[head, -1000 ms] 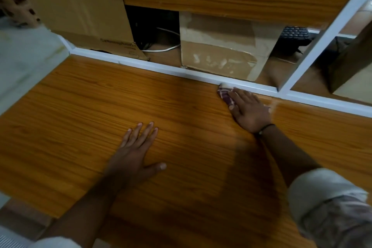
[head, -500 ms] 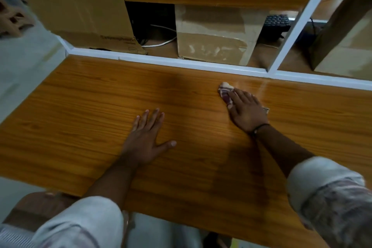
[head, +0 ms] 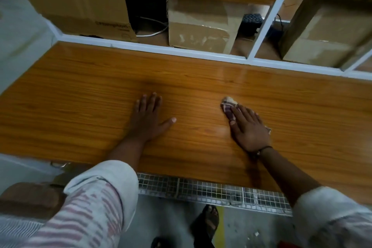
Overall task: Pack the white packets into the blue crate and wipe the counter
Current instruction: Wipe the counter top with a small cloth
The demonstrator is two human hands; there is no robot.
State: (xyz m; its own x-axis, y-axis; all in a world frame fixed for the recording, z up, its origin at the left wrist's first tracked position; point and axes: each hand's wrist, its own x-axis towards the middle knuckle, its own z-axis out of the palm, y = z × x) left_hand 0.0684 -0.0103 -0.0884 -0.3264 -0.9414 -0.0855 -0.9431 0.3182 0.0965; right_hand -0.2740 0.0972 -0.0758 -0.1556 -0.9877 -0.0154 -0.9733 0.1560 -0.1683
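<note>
The wooden counter (head: 80,94) fills the middle of the head view. My right hand (head: 248,127) lies flat with straight fingers on a small reddish-and-white cloth (head: 227,104), pressing it onto the counter; only the cloth's far end and a scrap by my little finger show. Flat on the wood to its left rests my left hand (head: 149,119), fingers straight, thumb spread, holding nothing. No white packets or blue crate are in view.
A white frame (head: 153,48) borders the counter's far edge. Behind it stand cardboard boxes (head: 199,30), another box (head: 80,0), cables and a black keyboard (head: 251,21). A wire mesh rack (head: 201,189) sits under the near edge, and a sandalled foot (head: 208,219) is on the floor.
My right hand has dragged the cloth back from the white frame toward the near edge. My left hand stays flat on the wood. The view has pulled back, showing the counter's near edge and the floor.
</note>
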